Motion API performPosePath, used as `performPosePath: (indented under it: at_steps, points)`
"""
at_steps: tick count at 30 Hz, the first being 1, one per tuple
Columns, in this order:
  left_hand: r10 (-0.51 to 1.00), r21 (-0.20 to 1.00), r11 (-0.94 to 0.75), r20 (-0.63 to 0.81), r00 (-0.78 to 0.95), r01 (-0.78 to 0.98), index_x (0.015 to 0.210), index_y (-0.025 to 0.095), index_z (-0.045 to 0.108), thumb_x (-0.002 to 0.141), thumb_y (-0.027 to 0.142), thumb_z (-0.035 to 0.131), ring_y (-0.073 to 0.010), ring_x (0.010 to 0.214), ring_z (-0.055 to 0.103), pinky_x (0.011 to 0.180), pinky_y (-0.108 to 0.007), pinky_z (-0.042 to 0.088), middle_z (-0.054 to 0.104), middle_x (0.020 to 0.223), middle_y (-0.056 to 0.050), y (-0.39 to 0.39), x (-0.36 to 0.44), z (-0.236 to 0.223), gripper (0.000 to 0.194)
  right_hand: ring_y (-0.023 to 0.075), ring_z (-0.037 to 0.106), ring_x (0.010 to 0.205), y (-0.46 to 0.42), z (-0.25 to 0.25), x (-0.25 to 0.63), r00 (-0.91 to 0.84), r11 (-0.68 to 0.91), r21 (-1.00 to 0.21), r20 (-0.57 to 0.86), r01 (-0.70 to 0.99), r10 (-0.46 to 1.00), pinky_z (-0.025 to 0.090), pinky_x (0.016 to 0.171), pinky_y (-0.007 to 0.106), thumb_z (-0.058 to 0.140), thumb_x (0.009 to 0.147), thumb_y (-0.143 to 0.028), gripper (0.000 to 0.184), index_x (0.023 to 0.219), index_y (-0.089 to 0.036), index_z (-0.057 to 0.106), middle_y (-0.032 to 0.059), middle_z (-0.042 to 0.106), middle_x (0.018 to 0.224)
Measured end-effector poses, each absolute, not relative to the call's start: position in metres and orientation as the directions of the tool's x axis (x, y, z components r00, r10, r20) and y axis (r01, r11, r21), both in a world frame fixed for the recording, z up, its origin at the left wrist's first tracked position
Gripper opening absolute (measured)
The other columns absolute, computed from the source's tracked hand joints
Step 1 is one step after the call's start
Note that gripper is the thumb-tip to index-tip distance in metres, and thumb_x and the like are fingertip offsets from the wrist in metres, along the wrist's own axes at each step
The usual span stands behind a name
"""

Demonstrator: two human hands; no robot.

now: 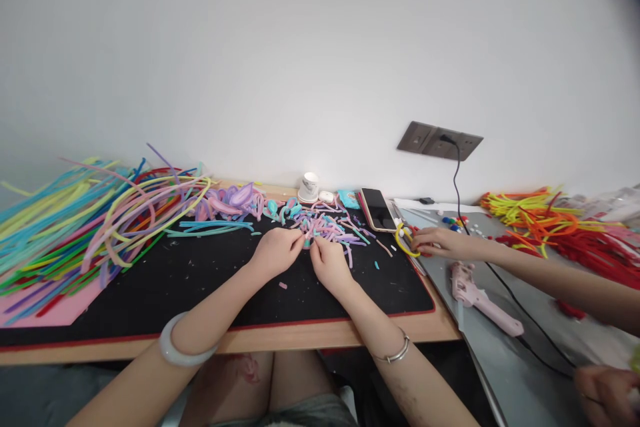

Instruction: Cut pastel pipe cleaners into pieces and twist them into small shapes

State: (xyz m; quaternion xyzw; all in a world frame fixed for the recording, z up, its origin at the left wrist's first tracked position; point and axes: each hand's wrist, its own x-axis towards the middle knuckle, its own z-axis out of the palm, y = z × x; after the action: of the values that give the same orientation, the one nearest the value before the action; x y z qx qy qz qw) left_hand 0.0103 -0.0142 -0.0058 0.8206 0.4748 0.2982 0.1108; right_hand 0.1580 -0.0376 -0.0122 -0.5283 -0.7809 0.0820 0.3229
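My left hand (280, 251) and my right hand (331, 267) are both closed in a pinch, fingertips close together above the black mat (200, 280). A small teal piece of pipe cleaner (307, 241) shows between them, mostly covered by the fingers. Just beyond lies a heap of short pink, purple and teal pipe cleaner pieces (327, 225). Bent purple and pink pipe cleaners (235, 200) and teal loops (283, 209) sit behind my left hand. Straight teal pipe cleaners (210, 228) lie to its left.
Long multicoloured pipe cleaners (125, 213) cover the left side. A paper cup (309, 185) and a phone (379, 209) stand near the wall. At right, a co-worker's hand (437, 241) touches a yellow pipe cleaner loop (404, 240); a pink glue gun (483, 300) with a cord lies closer.
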Motion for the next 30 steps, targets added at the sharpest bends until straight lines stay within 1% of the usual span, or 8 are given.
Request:
performPosePath:
  at_steps: [3,10,17,19,22,24,26,30]
  points:
    - [0.842,0.432,-0.518,0.411,0.350,0.738,0.056,0.017,0.047,0.082,0.031,0.038,-0.0128,0.050,0.042,0.050,-0.025,0.019,0.048,0.051,-0.001,-0.015,0.011,-0.005,0.031,0.0116,0.038,0.045,-0.038,-0.013,0.155,-0.206,0.413,-0.445,0.442,0.795,0.873,0.023,0.049,0.025,0.033,0.084,-0.019,0.024,0.060,-0.019,0.039,-0.0021,0.040,0.050]
    - [0.881,0.685,-0.473,0.363,0.303,0.554,0.052,0.017,0.038,0.086,0.039,0.029,-0.0101,0.048,0.039,0.049,-0.022,0.024,0.040,0.048,0.003,-0.009,0.011,-0.009,0.041,0.0121,0.040,0.046,-0.034,-0.010,0.142,-0.167,0.405,-0.576,0.421,0.711,0.892,0.025,0.048,0.024,0.028,0.085,-0.018,0.028,0.061,-0.019,0.041,-0.0012,0.043,0.052]
    - [0.849,0.554,-0.495,0.471,0.238,0.669,0.050,0.017,0.037,0.084,0.033,0.035,-0.0111,0.047,0.039,0.050,-0.024,0.023,0.041,0.047,0.001,-0.005,0.004,-0.004,0.037,0.0135,0.045,0.050,-0.022,0.001,0.132,-0.158,0.356,-0.561,0.370,0.747,0.916,0.026,0.050,0.025,0.031,0.084,-0.018,0.026,0.061,-0.019,0.042,0.0005,0.049,0.053]
    - [0.870,0.648,-0.464,0.463,0.172,0.604,0.049,0.017,0.036,0.083,0.035,0.036,-0.0107,0.046,0.039,0.049,-0.024,0.024,0.039,0.045,0.002,-0.002,-0.001,-0.001,0.039,0.0127,0.046,0.051,-0.017,0.008,0.131,-0.217,0.386,-0.610,0.335,0.692,0.917,0.028,0.051,0.024,0.031,0.084,-0.018,0.026,0.061,-0.019,0.042,-0.0004,0.049,0.053]
    - [0.937,0.862,-0.347,0.338,0.091,0.369,0.052,0.018,0.040,0.085,0.042,0.031,-0.0102,0.041,0.041,0.046,-0.023,0.029,0.043,0.044,0.002,0.002,-0.010,0.000,0.042,0.0111,0.047,0.050,-0.009,0.019,0.127,-0.287,0.418,-0.675,0.304,0.608,0.908,0.031,0.052,0.022,0.030,0.085,-0.019,0.026,0.061,-0.019,0.041,-0.0021,0.048,0.052]
    - [0.959,0.931,-0.282,0.270,0.081,0.231,0.057,0.017,0.044,0.086,0.046,0.026,-0.0099,0.038,0.043,0.044,-0.023,0.032,0.048,0.047,0.002,0.004,-0.015,0.001,0.044,0.0108,0.046,0.050,-0.005,0.023,0.124,-0.268,0.426,-0.680,0.331,0.597,0.905,0.031,0.052,0.021,0.030,0.085,-0.021,0.026,0.062,-0.019,0.041,-0.0026,0.048,0.052]
    - [0.955,0.932,-0.297,0.287,0.078,0.209,0.059,0.017,0.046,0.085,0.047,0.027,-0.0098,0.038,0.044,0.044,-0.023,0.033,0.050,0.050,0.001,0.005,-0.019,0.002,0.045,0.0110,0.046,0.051,-0.003,0.023,0.119,-0.234,0.429,-0.671,0.365,0.605,0.901,0.031,0.052,0.021,0.030,0.085,-0.022,0.026,0.063,-0.019,0.042,-0.0026,0.048,0.052]
    - [0.923,0.833,-0.377,0.375,0.087,0.405,0.056,0.017,0.046,0.085,0.044,0.032,-0.0121,0.046,0.049,0.052,-0.023,0.036,0.049,0.046,0.001,0.007,-0.023,0.003,0.042,0.0105,0.045,0.051,0.002,0.019,0.111,-0.257,0.441,-0.633,0.365,0.636,0.895,0.029,0.052,0.021,0.031,0.085,-0.021,0.027,0.061,-0.018,0.043,-0.0022,0.047,0.052]
